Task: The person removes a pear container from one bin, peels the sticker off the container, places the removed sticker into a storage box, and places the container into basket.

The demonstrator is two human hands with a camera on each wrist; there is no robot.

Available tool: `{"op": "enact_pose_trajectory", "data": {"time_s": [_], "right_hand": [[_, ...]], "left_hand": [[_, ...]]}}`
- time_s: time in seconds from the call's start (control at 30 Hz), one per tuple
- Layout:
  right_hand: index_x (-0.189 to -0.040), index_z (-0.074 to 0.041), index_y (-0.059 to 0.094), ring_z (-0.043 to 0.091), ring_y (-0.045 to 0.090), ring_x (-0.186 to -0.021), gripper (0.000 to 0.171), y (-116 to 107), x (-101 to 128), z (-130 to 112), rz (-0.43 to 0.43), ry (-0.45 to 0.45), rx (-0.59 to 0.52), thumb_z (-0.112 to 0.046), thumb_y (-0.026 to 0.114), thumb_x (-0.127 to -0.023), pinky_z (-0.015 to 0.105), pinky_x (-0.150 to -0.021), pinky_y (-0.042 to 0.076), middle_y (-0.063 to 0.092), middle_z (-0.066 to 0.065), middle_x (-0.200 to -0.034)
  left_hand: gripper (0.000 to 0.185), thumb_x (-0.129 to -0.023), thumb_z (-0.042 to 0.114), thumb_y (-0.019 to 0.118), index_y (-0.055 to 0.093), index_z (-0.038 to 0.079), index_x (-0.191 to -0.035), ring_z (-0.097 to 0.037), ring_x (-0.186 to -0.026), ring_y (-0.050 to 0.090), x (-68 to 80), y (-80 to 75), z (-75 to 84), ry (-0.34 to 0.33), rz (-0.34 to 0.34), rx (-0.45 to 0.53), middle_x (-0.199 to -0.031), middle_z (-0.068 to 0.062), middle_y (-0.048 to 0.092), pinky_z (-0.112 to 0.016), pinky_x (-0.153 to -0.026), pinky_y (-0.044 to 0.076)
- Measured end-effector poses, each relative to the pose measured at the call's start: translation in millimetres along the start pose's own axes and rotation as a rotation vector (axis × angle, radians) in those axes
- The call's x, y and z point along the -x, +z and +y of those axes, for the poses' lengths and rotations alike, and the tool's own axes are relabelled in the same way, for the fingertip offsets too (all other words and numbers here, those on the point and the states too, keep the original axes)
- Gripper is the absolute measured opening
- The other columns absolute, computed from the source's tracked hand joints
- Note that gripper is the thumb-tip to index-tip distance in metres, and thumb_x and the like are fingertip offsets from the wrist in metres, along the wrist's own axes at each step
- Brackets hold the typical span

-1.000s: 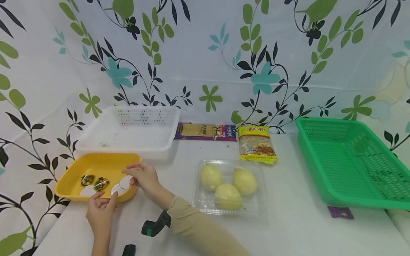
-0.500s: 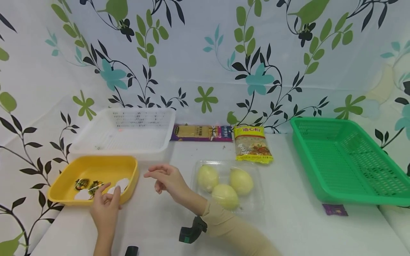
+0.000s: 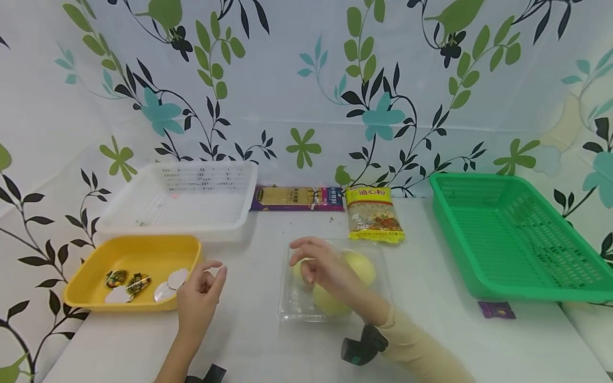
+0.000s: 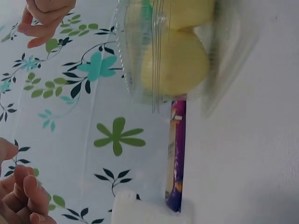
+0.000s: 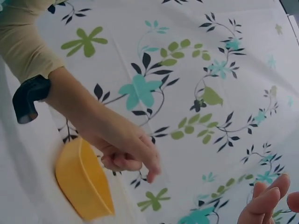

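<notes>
Neither hand grips anything: the right hand [image 3: 325, 268] hovers with loosely spread, relaxed fingers directly over the clear plastic clamshell box [image 3: 292, 303], while the left hand [image 3: 198, 295] hangs empty, fingers lightly curled, just right of the yellow tray [image 3: 86, 282]. The box sits mid-table, under and slightly nearer than the right palm, so the right hand is plainly the closer one; the left is well apart from it, on its left. Its long axis looks to run near to far, though the hand hides much of the lid. Inside lie pale yellow-green pears [image 3: 328, 300], rounded and smooth-skinned; the shell is thin, glossy and ribbed at the edge in the left wrist view, likely flexible under pressure. The tray is opaque hard plastic with rounded corners, holding small foil-wrapped pieces [image 3: 139, 282] and white discs. Farther back stand a white perforated basket [image 3: 191, 175], a flat noodle packet [image 3: 297, 198] and a crinkly macaroni bag [image 3: 374, 214]; a green mesh basket [image 3: 479, 287] fills the right side.
</notes>
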State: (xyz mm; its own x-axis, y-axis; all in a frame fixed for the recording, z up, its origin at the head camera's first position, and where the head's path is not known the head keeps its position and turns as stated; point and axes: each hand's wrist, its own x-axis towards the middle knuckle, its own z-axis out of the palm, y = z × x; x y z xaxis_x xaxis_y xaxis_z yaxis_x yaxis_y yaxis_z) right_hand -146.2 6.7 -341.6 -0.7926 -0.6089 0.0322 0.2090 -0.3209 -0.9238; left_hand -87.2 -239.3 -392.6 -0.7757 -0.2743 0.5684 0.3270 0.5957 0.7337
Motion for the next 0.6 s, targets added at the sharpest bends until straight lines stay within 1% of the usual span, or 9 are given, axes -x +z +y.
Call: {"op": "enact_pose_trajectory", "data": {"time_s": [0.13,0.2,0.27,0.33,0.43,0.5,0.53,0.6], "right_hand": [[-0.107,0.003,0.044,0.011,0.044,-0.049,0.024,-32,24,-10,0.068,-0.102,0.082,-0.017,0.039,-0.095,0.018,-0.047,0.039,0.055,0.005,-0.077],[-0.097,-0.001,0.048,0.01,0.045,-0.05,0.019,-52,34,-12,0.09,-0.137,0.121,-0.018,0.039,-0.096,0.018,-0.047,0.04,0.053,0.004,-0.072],[-0.09,-0.004,0.05,0.009,0.045,-0.05,0.021,-72,44,-12,0.116,-0.153,0.153,-0.019,0.039,-0.097,0.018,-0.047,0.04,0.05,0.002,-0.068],[-0.084,-0.005,0.05,0.008,0.043,-0.05,0.023,-91,53,-10,0.177,-0.15,0.187,-0.021,0.04,-0.097,0.018,-0.045,0.038,0.048,0.001,-0.064],[-0.083,-0.004,0.049,0.008,0.041,-0.048,0.025,-114,69,-2,0.318,-0.124,0.262,-0.023,0.041,-0.096,0.019,-0.043,0.036,0.046,0.001,-0.062],[-0.083,-0.001,0.048,0.008,0.04,-0.047,0.025,-124,80,5,0.41,-0.099,0.297,-0.021,0.04,-0.096,0.019,-0.042,0.034,0.046,0.001,-0.06],[-0.083,-0.001,0.048,0.008,0.039,-0.047,0.025,-128,86,9,0.445,-0.087,0.314,-0.02,0.04,-0.097,0.019,-0.042,0.034,0.045,0.001,-0.06],[-0.083,0.0,0.048,0.008,0.039,-0.046,0.025,-134,96,16,0.499,-0.065,0.336,-0.019,0.038,-0.097,0.02,-0.041,0.034,0.045,0.002,-0.059]], "left_hand": [[0.011,-0.083,0.005,0.062,0.061,0.006,-0.094,-0.007,-0.038,0.028,-3.2,14.7,2.8,-0.041,-0.091,0.096,-0.047,0.004,0.033,-0.023,-0.033,0.022],[0.008,-0.084,0.007,0.062,0.062,0.008,-0.091,-0.006,-0.038,0.024,-4.0,21.2,3.0,-0.059,-0.118,0.114,-0.046,0.005,0.03,-0.022,-0.032,0.02],[0.005,-0.084,0.009,0.063,0.061,0.009,-0.089,-0.004,-0.039,0.022,-3.7,27.7,2.6,-0.058,-0.144,0.119,-0.045,0.006,0.028,-0.022,-0.032,0.018],[0.004,-0.084,0.009,0.063,0.06,0.009,-0.086,-0.002,-0.039,0.021,-2.6,34.2,1.5,-0.024,-0.181,0.11,-0.046,0.008,0.027,-0.021,-0.032,0.018],[0.005,-0.083,0.009,0.064,0.059,0.011,-0.084,0.002,-0.04,0.02,0.6,42.8,-1.7,0.071,-0.236,0.033,-0.047,0.013,0.025,-0.02,-0.031,0.019],[0.006,-0.082,0.009,0.064,0.059,0.012,-0.084,0.004,-0.039,0.019,2.6,46.6,-4.2,0.123,-0.254,-0.013,-0.047,0.016,0.024,-0.019,-0.031,0.02],[0.006,-0.081,0.009,0.064,0.059,0.012,-0.084,0.005,-0.039,0.019,3.5,47.9,-5.7,0.136,-0.256,-0.032,-0.047,0.017,0.024,-0.018,-0.031,0.02],[0.006,-0.082,0.01,0.064,0.06,0.013,-0.083,0.004,-0.039,0.019,4.2,49.5,-7.9,0.14,-0.251,-0.043,-0.048,0.017,0.023,-0.019,-0.032,0.02]]}}
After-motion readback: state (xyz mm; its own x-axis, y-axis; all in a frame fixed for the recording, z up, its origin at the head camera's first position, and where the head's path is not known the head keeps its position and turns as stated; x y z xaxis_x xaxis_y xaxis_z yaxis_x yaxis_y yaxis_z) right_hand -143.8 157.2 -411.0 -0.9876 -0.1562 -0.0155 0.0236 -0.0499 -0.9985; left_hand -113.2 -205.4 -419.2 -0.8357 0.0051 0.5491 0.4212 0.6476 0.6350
